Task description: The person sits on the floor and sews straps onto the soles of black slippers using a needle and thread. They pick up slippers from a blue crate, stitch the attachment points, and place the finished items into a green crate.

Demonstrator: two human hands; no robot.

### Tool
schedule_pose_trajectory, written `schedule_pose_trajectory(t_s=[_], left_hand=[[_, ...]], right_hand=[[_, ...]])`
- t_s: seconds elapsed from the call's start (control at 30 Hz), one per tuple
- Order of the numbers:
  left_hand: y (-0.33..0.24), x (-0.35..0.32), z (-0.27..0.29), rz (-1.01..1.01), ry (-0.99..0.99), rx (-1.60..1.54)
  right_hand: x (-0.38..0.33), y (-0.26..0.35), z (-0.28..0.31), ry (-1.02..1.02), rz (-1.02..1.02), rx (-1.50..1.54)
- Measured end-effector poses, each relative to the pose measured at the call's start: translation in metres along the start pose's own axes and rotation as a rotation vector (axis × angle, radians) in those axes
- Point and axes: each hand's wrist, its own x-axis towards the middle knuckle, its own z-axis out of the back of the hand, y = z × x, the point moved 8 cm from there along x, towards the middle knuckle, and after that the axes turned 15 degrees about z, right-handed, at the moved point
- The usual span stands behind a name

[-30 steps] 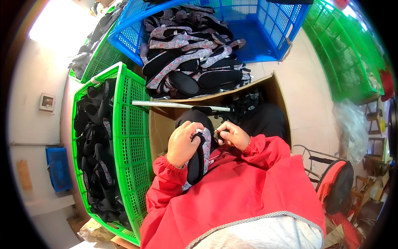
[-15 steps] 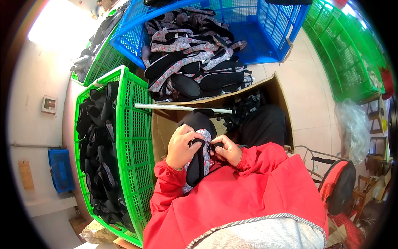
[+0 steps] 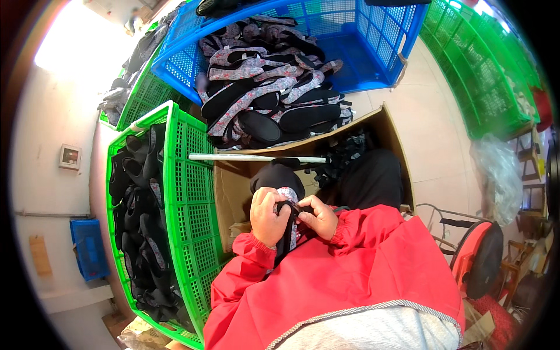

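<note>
Green crate crowds left — white rod bars the front.

The shoe upper held in both hands looks like soft matt cloth, black with a floral lining. The green crate and blue crate are glossy moulded plastic lattice. The box is dull brown cardboard. The jacket is smooth red cloth. The floor is smooth pale tile.
</note>
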Motion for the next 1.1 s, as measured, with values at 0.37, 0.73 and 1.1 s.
schedule_pose_trajectory(t_s=[0.37, 0.73, 1.1], left_hand=[[-0.005, 0.000, -0.001, -0.035, -0.003, 0.036], [-0.009, 0.001, -0.002, -0.031, -0.009, 0.059], [-0.012, 0.000, -0.004, -0.038, 0.003, 0.082]], right_hand=[[0.002, -0.001, -0.002, -0.025, 0.028, 0.014], [0.003, 0.008, 0.001, -0.047, 0.058, -0.109], [0.002, 0.000, 0.012, -0.084, 0.028, -0.153]])
